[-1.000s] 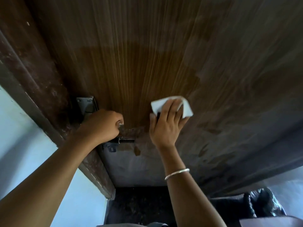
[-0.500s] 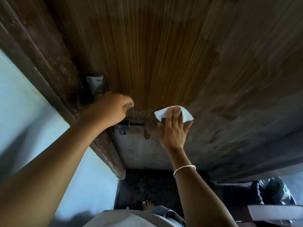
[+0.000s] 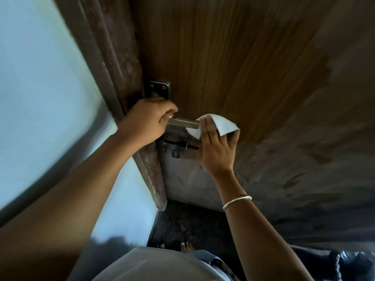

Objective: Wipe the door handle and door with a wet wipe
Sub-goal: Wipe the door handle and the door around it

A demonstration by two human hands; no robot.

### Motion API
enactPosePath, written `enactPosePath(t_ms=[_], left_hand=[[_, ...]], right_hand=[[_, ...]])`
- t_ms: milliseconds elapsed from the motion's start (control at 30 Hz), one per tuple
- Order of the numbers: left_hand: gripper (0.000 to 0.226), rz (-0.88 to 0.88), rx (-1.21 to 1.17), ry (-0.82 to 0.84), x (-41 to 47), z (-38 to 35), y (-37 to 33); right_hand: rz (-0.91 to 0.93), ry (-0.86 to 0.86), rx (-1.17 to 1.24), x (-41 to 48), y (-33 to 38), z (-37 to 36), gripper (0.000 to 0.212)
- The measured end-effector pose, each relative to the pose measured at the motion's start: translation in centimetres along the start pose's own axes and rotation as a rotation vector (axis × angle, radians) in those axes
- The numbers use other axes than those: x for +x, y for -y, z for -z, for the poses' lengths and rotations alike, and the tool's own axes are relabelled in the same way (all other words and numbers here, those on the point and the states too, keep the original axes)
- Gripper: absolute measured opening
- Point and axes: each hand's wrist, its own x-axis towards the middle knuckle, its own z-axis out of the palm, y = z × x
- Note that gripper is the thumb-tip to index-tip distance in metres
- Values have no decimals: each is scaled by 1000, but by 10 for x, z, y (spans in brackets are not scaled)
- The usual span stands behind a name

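A brown wood-grain door [image 3: 233, 57] fills the upper middle of the view. Its metal lever handle [image 3: 182, 123] sticks out to the right from a plate [image 3: 160, 90] near the door's left edge. My left hand [image 3: 146, 122] is closed around the base of the lever. My right hand [image 3: 218, 151] presses a white wet wipe [image 3: 221, 123] against the free end of the lever. The wipe folds over my fingertips. A dark sliding bolt [image 3: 178, 147] sits just below the handle, partly behind my right hand.
The dark door frame [image 3: 113, 67] runs down the left of the door, with a pale blue wall [image 3: 40, 88] beyond it. Dark floor [image 3: 182, 226] and bare toes show below. The lower right of the door looks dull and streaked. A dark bag [image 3: 355, 264] lies bottom right.
My right hand has slid the wipe left from the door panel onto the end of the lever. The view has tilted down and right, and the lever now shows between my hands.
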Motion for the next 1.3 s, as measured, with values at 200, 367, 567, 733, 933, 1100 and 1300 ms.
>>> enactPosePath(t_ms=[200,367,567,733,933,1100,1300], left_hand=[[33,55,-27,-114,-18,-3,-8],[36,152,-66,-206,-32,-7,-11],[39,256,-200,-380,-40,-16,-16],[51,460,-404,-546,-50,-32,-9],[45,547,-549,-570,-55,-39,-9],[44,603,-668,-646,-51,-44,-14],[48,642,-791,-561,-58,-62,-6]], right_hand=[[432,161,-225,28,35,-7,63],[428,134,-158,23,41,0,55],[578,-9,-40,28,31,4,52],[683,-83,1,33,21,-2,48],[895,-167,-25,51,14,3,52],[997,-71,-213,74,46,0,50],[905,4,-349,61,26,4,37]])
